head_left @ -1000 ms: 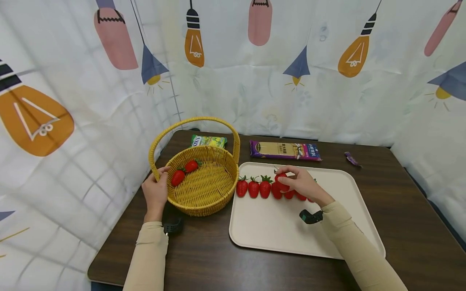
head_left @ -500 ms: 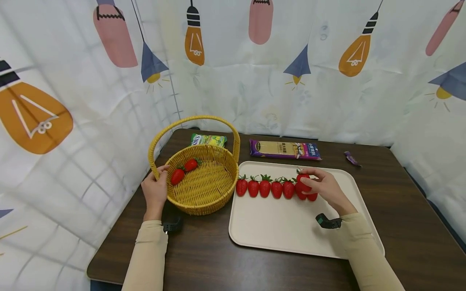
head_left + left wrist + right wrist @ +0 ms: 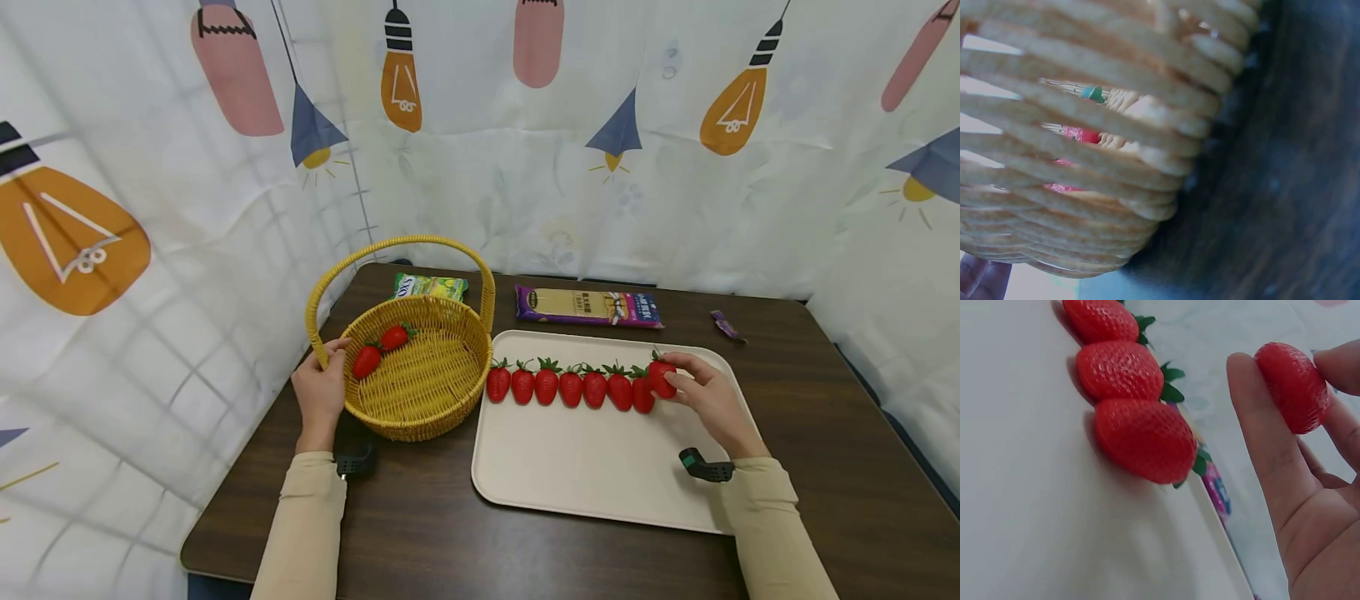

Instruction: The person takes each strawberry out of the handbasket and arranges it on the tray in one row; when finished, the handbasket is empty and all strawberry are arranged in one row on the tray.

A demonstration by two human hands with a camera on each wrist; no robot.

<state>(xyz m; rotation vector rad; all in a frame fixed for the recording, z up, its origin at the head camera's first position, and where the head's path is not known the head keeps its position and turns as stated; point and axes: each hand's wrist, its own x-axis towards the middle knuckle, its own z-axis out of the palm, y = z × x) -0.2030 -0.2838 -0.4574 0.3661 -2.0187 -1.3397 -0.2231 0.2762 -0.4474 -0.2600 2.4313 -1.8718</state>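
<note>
My right hand (image 3: pixel 703 395) pinches a red strawberry (image 3: pixel 661 379) between thumb and fingers, at the right end of a row of strawberries (image 3: pixel 571 389) on a cream tray (image 3: pixel 570 467). In the right wrist view the held strawberry (image 3: pixel 1293 387) is raised off the tray, apart from the last one in the row (image 3: pixel 1145 439). At the left, my left hand (image 3: pixel 320 392) grips the yellow wicker basket (image 3: pixel 420 429) by its rim near the handle's base. Two strawberries (image 3: pixel 381 350) lie inside the basket. The left wrist view is mostly filled by the blurred basket weave (image 3: pixel 1085 150).
Behind the basket lies a green snack packet (image 3: pixel 431 287). A purple noodle packet (image 3: pixel 588 307) is beyond the tray, and a small purple wrapper (image 3: pixel 727 326) sits at the back right. The dark wooden table (image 3: pixel 540 550) meets a printed curtain (image 3: pixel 525 192) at its far edge.
My right hand has carried the strawberry rightward along the row to its right end, uncovering the strawberries it was hiding. The left hand and basket stay put.
</note>
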